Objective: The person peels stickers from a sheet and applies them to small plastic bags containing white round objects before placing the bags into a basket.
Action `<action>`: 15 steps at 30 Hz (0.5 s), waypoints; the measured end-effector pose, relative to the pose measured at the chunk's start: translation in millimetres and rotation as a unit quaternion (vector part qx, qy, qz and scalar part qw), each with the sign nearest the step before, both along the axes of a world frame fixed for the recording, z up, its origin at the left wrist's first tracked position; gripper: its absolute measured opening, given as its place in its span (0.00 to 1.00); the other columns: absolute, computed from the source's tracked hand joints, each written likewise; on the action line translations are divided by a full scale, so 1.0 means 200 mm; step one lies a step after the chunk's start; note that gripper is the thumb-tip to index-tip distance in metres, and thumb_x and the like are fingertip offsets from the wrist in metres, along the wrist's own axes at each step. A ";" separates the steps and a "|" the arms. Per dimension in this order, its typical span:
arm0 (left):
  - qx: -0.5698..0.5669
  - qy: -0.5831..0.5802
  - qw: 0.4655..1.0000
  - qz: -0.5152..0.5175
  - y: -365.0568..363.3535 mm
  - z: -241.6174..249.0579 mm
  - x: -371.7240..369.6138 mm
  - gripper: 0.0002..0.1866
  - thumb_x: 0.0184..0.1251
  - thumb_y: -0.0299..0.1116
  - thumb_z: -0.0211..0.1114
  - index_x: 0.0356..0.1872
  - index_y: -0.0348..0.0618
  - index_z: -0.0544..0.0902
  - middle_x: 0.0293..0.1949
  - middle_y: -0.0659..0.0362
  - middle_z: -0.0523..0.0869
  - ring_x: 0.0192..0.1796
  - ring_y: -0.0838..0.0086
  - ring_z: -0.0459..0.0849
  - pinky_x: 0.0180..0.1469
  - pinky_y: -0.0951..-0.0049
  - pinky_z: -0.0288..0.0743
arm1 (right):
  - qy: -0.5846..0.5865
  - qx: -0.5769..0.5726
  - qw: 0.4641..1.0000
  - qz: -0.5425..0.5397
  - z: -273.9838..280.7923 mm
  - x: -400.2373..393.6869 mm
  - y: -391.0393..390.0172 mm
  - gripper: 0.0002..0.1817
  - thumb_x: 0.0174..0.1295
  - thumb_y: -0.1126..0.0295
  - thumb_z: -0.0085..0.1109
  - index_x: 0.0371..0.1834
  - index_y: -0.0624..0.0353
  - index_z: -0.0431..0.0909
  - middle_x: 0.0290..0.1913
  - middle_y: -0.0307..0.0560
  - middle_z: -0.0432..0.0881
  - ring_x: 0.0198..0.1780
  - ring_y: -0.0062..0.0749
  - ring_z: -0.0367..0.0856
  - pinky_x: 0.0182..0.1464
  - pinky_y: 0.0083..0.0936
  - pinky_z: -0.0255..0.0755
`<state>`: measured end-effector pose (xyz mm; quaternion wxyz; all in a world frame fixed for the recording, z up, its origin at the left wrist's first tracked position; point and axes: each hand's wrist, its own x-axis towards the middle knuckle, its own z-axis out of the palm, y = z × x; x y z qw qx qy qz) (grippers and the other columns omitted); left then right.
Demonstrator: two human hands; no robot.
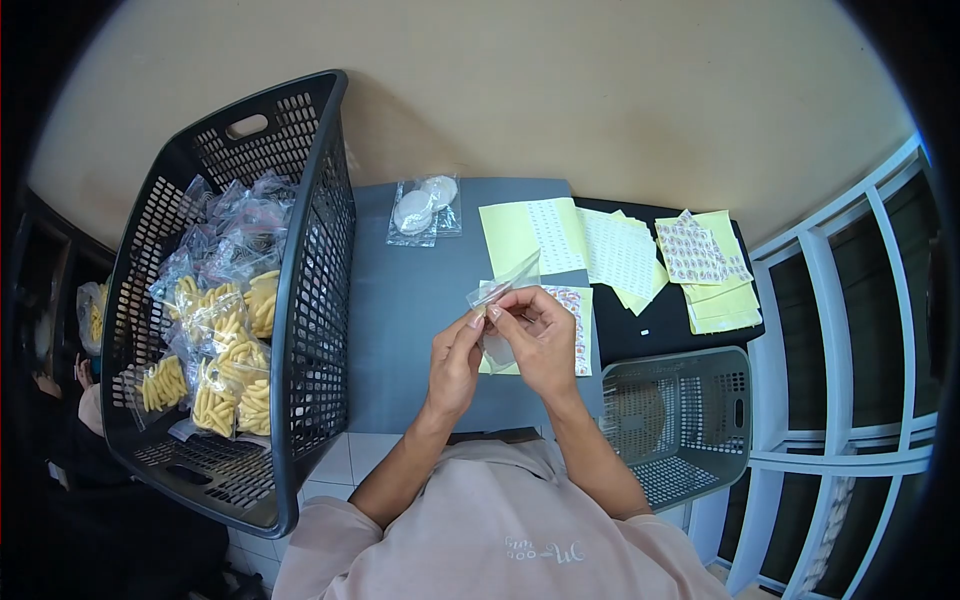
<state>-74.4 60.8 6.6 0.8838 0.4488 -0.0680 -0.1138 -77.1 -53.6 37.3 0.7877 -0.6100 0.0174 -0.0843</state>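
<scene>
My left hand [457,362] and my right hand [541,345] meet over the table, fingertips pinching a clear plastic bag [522,268]. The bag's upper part slants up to the right, and a pale round shape shows through its lower part between my hands. Beneath them lies a yellow-backed sheet of printed stickers [584,330], partly hidden by my right hand. Farther back on the grey tabletop [390,300] rest two clear bags with white round pieces [412,213] inside.
A large dark basket [318,270] on the left holds bags of yellow finger-shaped pieces [225,360] and other clear bags. Sticker sheets [620,250] lie back right, with more sheets [695,255] beyond. A smaller basket [745,415] stands lower right. Another person's hand [83,372] shows far left.
</scene>
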 end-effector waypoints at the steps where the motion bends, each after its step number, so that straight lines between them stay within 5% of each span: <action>1: 0.000 -0.001 1.000 -0.001 0.00 0.00 0.00 0.22 0.76 0.34 0.48 0.61 0.26 0.72 0.55 0.52 0.79 0.57 0.73 0.74 0.62 0.73 0.64 | 0.001 0.010 1.000 -0.003 0.00 0.00 0.00 0.05 0.61 0.80 0.61 0.38 0.69 0.76 0.36 0.47 0.82 0.35 0.23 0.81 0.40 0.19 0.78; 15: -0.066 0.040 0.996 -0.039 -0.01 -0.01 0.00 0.22 0.75 0.35 0.47 0.61 0.28 0.73 0.56 0.51 0.79 0.59 0.70 0.75 0.64 0.71 0.65 | -0.011 -0.027 0.999 -0.039 -0.01 -0.01 -0.02 0.06 0.62 0.80 0.61 0.40 0.71 0.76 0.35 0.50 0.83 0.35 0.25 0.84 0.38 0.20 0.81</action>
